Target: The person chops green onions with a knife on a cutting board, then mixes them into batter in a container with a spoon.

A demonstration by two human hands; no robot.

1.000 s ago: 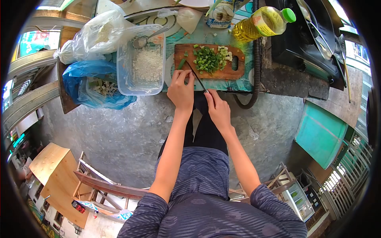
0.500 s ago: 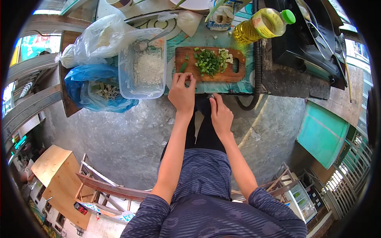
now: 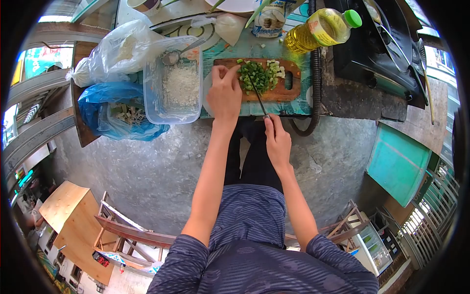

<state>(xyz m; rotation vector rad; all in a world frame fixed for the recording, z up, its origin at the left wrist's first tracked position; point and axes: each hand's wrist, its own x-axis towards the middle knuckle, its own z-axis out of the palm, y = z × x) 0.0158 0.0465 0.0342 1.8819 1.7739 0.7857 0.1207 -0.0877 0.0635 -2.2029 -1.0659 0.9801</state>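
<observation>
A wooden cutting board (image 3: pixel 289 91) lies on the patterned table top and carries a pile of chopped green onion (image 3: pixel 259 76). My right hand (image 3: pixel 276 137) grips the handle of a knife (image 3: pixel 257 98), whose blade reaches up into the green pile. My left hand (image 3: pixel 224 93) rests over the board's left end, fingers curled down on the wood beside the pile. Whether it pins a green piece under the fingers is hidden.
Left of the board stands a clear plastic tub (image 3: pixel 177 88) of white grains with a spoon (image 3: pixel 172 57). Plastic bags, white (image 3: pixel 122 46) and blue (image 3: pixel 115 110), lie further left. An oil bottle (image 3: pixel 320 28) lies behind the board, a black stove (image 3: pixel 382 54) to the right.
My left hand slid up onto the board's left end. My right hand brought the knife from the board's left edge into the chopped pile.
</observation>
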